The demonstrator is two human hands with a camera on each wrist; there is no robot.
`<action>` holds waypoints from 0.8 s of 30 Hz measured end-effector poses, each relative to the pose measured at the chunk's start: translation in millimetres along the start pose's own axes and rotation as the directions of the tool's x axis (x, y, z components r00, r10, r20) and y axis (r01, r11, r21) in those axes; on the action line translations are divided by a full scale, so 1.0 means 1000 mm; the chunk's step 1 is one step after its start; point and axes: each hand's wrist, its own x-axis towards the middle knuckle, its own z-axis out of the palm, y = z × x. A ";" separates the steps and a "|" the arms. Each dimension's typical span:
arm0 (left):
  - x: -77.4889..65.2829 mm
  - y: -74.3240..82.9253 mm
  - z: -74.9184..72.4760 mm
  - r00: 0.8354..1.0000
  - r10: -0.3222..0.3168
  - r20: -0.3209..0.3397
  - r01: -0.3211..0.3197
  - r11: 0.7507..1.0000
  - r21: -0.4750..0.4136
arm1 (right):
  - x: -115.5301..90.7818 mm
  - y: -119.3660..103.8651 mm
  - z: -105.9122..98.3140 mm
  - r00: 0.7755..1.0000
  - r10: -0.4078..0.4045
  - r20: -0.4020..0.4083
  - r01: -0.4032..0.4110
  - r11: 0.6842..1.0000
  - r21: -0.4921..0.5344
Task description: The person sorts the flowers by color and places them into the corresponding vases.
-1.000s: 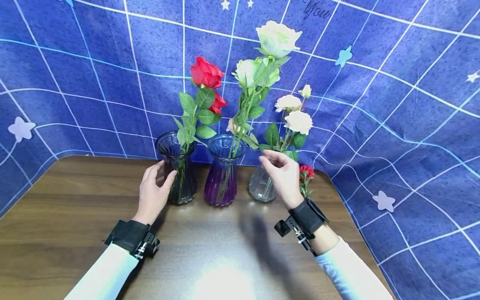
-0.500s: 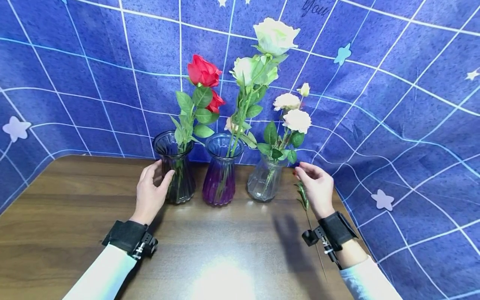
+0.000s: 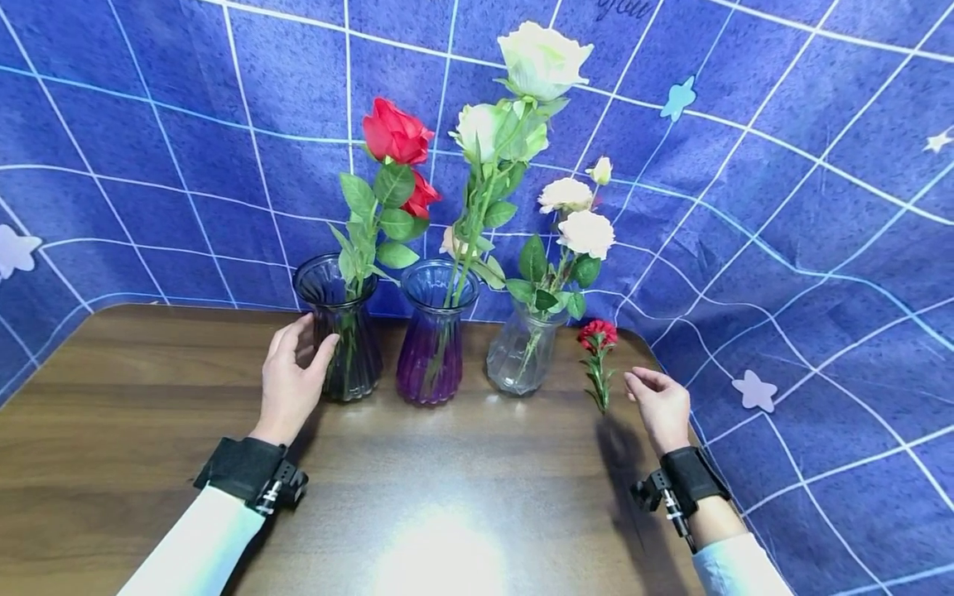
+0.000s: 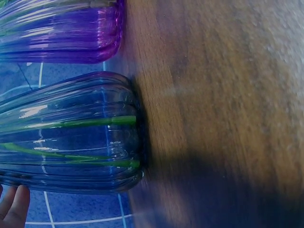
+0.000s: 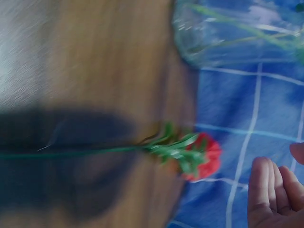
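Note:
My left hand (image 3: 289,385) is at the left side of a dark glass vase (image 3: 354,352), thumb and fingers spread, fingertips (image 4: 19,202) right at the glass. Red roses (image 3: 397,132) stand in this vase. Off to the right, my right hand (image 3: 662,406) hovers with loosely bent fingers, holding nothing. Just left of it a red carnation (image 3: 598,334) lies on the table, its leafy stem (image 5: 104,150) pointing towards the front. Much of that stem is lost in the hand's shadow in the head view.
A blue-purple vase (image 3: 431,364) with pale green-white roses (image 3: 542,62) stands in the middle. Beside it is a clear vase (image 3: 514,368) with cream-pink flowers (image 3: 586,234). A blue cloth backdrop (image 3: 186,165) hangs behind the wooden table (image 3: 149,372).
My right hand has moved from in front of the clear vase, past the red carnation, to its right, uncovering the flower. The left hand has stayed by the dark vase. The view has shifted slightly.

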 end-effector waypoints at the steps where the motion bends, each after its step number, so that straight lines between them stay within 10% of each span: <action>1: 0.000 0.000 -0.001 1.000 -0.002 0.001 0.002 1.000 -0.001 | 0.001 0.005 0.000 1.000 0.010 0.012 -0.010 1.000 -0.019; 12: 0.000 0.001 0.000 1.000 0.006 -0.009 -0.006 1.000 -0.007 | 0.009 0.048 0.002 0.970 0.186 0.157 -0.157 0.971 -0.179; 24: 0.000 0.000 0.000 1.000 0.012 -0.015 -0.013 1.000 -0.010 | 0.016 0.058 0.019 0.954 0.219 0.204 -0.146 0.935 -0.323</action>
